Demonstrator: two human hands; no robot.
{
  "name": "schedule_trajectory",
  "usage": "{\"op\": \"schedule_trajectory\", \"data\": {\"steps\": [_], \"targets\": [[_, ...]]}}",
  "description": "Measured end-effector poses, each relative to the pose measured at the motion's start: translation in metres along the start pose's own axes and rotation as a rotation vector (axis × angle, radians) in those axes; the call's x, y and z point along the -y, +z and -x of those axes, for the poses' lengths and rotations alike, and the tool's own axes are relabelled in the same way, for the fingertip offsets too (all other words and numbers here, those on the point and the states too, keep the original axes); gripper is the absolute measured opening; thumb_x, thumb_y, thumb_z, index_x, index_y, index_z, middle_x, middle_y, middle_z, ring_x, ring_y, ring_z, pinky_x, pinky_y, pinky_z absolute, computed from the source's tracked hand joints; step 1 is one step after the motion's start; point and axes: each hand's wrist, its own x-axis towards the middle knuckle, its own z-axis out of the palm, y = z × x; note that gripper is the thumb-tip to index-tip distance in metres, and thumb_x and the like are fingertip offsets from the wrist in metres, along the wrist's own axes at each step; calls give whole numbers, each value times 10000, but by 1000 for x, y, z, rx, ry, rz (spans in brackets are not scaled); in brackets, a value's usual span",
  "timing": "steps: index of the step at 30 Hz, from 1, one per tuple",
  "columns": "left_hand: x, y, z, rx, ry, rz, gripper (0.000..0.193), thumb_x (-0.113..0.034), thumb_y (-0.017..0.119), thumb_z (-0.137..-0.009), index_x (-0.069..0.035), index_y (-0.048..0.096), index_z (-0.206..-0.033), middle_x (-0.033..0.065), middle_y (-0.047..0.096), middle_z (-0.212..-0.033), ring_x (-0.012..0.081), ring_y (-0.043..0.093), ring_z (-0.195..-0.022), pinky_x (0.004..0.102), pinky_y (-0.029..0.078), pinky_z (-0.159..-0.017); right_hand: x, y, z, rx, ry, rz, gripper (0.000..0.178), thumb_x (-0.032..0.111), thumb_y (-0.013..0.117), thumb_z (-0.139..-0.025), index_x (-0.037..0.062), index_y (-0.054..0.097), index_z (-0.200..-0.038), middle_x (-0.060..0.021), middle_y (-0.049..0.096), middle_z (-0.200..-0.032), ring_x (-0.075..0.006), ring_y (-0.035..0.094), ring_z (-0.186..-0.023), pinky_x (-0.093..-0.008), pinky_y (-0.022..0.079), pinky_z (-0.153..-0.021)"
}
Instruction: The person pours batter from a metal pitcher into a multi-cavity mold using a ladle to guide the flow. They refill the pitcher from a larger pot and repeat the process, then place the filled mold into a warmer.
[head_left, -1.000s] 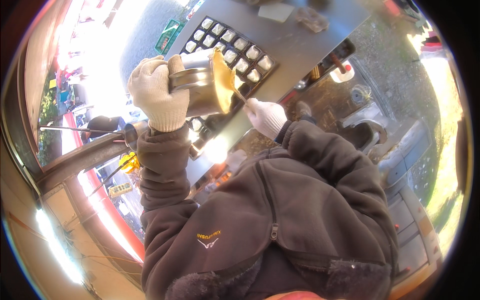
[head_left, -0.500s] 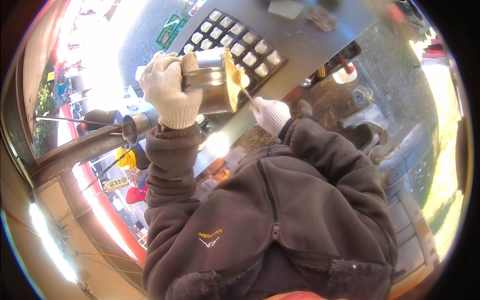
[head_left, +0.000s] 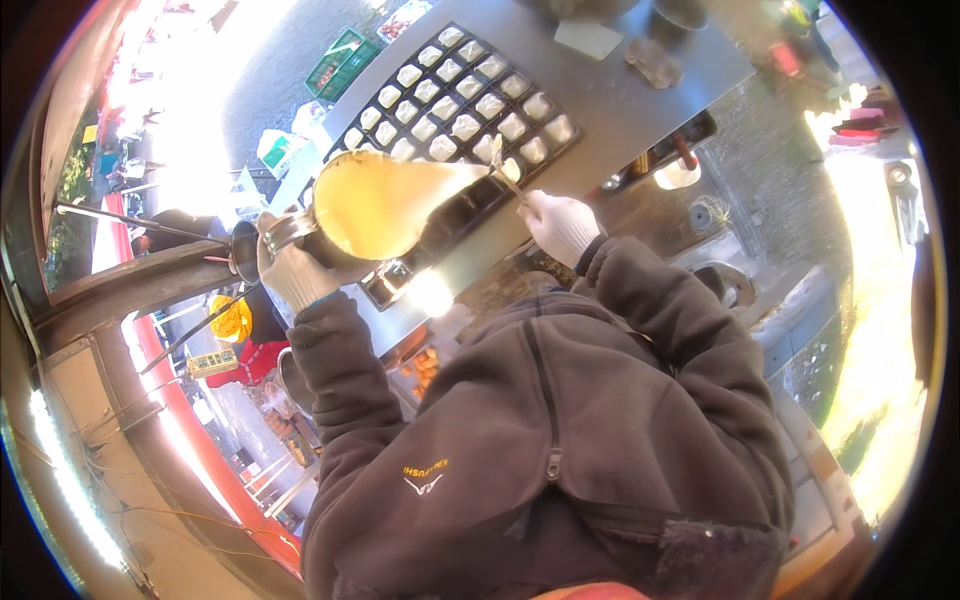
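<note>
My left hand (head_left: pixel 298 268), in a pale knit glove, grips the handle of a metal jug (head_left: pixel 290 230). Pale yellow batter-like liquid (head_left: pixel 372 212) fills the jug's mouth, and its long spout points right. In my gloved right hand (head_left: pixel 562 226) is a thin stick-like tool (head_left: pixel 512 186), its pale tip just beside the spout; whether they touch I cannot tell. Beyond both hands lies a black moulded tray (head_left: pixel 478 203) with rows of square cavities, many holding white, crumpled-looking pieces. The jug covers the tray's near left part.
The tray rests on a grey metal worktop (head_left: pixel 655 105). A white sheet (head_left: pixel 588 40) and a greyish crumpled bundle (head_left: pixel 653 63) lie at its far right. A green crate (head_left: pixel 342 65) stands beyond the left edge. A brown beam (head_left: pixel 140 290) runs near my left arm.
The jug has moved left and turned from lying sideways to mouth upward, so its liquid now shows. My right hand has shifted slightly right with the tool. More of the tray is uncovered.
</note>
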Motion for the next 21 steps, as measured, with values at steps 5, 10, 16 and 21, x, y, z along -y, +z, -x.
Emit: {"op": "schedule_trajectory", "data": {"steps": [5,10,16,21], "targets": [[57,-40,7,-141,32,-41,376,-282,666,-1158,34,698,-1359,149,781,-1168,257,780,-1035,386,650,-936,78,-31,0,410,115,-779,375,397,697,-1129,56,760,-1272,-94,763,-893,-220,730,-775,-387,567,-688],[72,-42,3,-126,101,-946,365,-148,686,-1024,8,759,-1346,246,772,-1381,383,761,-1202,422,600,-1047,94,-63,-3,575,247,-720,323,363,697,-1147,79,768,-1284,-2,697,-836,-116,632,-688,-294,496,-609],[53,-18,-41,-21,470,-635,453,-254,625,-1149,-4,599,-1526,132,698,-1497,304,661,-1370,467,497,-1207,-8,-207,-10,107,313,-779,335,323,644,-1186,12,745,-1260,-4,707,-784,-70,605,-564,-227,465,-479],[77,64,-23,-33,712,-1345,627,-389,769,-1009,-84,635,-1540,104,713,-1467,291,638,-1401,451,446,-1238,-90,-347,-94,-145,498,-584,432,441,731,-1100,45,800,-1257,-69,751,-937,-160,697,-743,-305,576,-685]]}}
